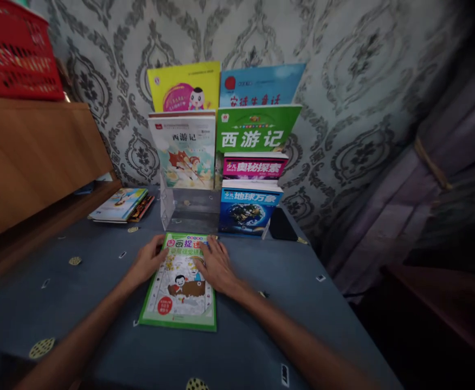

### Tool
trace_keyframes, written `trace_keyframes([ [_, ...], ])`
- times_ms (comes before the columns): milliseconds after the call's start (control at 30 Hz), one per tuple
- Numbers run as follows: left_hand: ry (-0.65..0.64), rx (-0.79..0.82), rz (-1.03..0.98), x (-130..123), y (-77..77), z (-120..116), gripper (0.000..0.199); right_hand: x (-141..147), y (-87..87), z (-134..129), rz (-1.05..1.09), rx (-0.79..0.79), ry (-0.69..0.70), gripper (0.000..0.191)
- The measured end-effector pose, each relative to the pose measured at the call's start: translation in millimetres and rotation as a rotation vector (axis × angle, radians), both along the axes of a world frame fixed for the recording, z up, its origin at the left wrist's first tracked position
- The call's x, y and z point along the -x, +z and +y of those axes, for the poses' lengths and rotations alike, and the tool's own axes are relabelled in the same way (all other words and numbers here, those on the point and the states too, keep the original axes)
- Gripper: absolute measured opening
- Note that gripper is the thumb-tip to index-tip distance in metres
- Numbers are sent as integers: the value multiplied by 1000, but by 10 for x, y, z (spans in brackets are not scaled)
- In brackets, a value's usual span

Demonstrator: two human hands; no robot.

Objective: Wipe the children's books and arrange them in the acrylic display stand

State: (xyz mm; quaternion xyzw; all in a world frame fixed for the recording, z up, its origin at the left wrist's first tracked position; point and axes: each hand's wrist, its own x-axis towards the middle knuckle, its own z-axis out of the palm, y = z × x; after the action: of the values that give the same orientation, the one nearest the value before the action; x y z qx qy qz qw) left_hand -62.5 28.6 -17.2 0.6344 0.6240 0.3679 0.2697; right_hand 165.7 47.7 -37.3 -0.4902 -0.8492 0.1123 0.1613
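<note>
A green-bordered children's picture book (186, 309) with cartoon figures on its cover lies face up in front of a clear acrylic book stand (191, 214). My left hand (150, 260) grips the book's upper left edge, its fingers partly hidden. At the upper right edge is my right hand (219, 265), with the thumb across the cover and the other fingers along the side. Books fill most tiers of the stand: a yellow book (184, 81), a light blue book (262, 81), a white book (186, 157), a green book (257, 130), a magenta book (256, 168) and a dark blue book (245, 214). The stand's lower left tier holds no book.
A small stack of books (119, 206) lies on the left of the cloth-covered table (270, 325). A dark flat object (283, 225) rests right of the stand. A wooden cabinet (34, 157) with a red basket (13, 54) borders the left; a curtain (400, 216) hangs right.
</note>
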Motion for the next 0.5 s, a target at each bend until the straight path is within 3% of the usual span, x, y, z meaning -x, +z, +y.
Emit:
trace_keyframes([
  [100,154,105,-498,16,-46,34,52,-15,21,-11,6,-7,-8,53],
  [167,211,236,-720,-23,-65,20,53,-19,19,-9,25,-12,-6,53],
  [300,70,417,-992,-137,-49,-54,50,-38,-52,3,77,-13,-6,53],
  [500,-70,346,-1155,-171,108,-136,55,-141,-286,12,353,-16,-31,56],
])
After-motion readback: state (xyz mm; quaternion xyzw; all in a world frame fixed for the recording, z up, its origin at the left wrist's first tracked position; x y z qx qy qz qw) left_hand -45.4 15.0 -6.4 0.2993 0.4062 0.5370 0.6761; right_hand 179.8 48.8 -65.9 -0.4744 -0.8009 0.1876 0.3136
